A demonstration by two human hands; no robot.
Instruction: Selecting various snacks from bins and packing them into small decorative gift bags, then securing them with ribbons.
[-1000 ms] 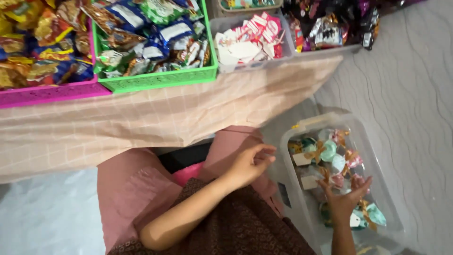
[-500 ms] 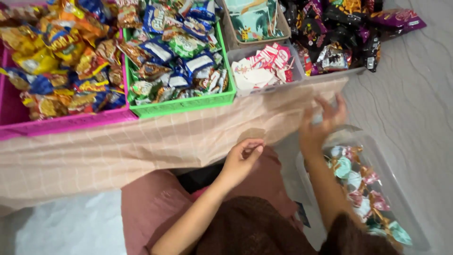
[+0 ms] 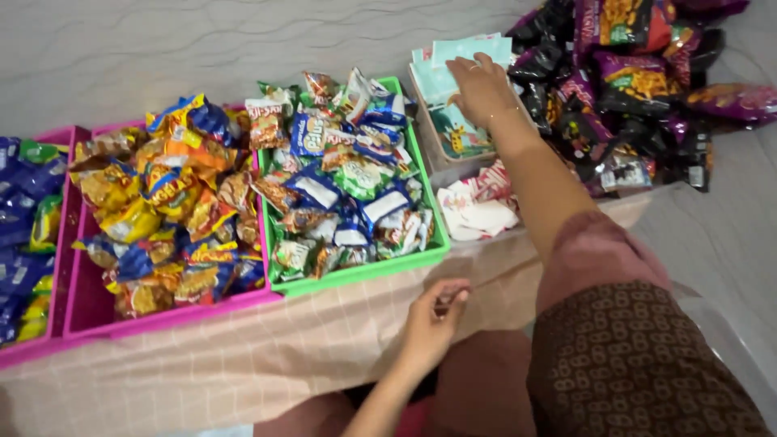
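My right hand (image 3: 483,85) reaches far forward and lies, fingers spread, on a stack of pale green and white flat packets (image 3: 453,55) standing in a small box (image 3: 461,133) with cartoon-printed bags. My left hand (image 3: 433,320) hovers low over the checked peach cloth (image 3: 243,356), fingers pinched together near the green basket's front rim (image 3: 356,275); nothing shows between them. The green basket holds several mixed snack packets.
A pink basket (image 3: 162,320) of orange and blue snack bags stands left of the green one, with another pink one (image 3: 24,348) beyond it. White and red packets (image 3: 477,210) sit by my right forearm. Dark purple and black snack bags (image 3: 639,89) pile up at the back right.
My right hand rose from the clear tub of wrapped sweets and went forward to the pale packets in the small box. The view tilted up toward the baskets. My left hand barely moved.
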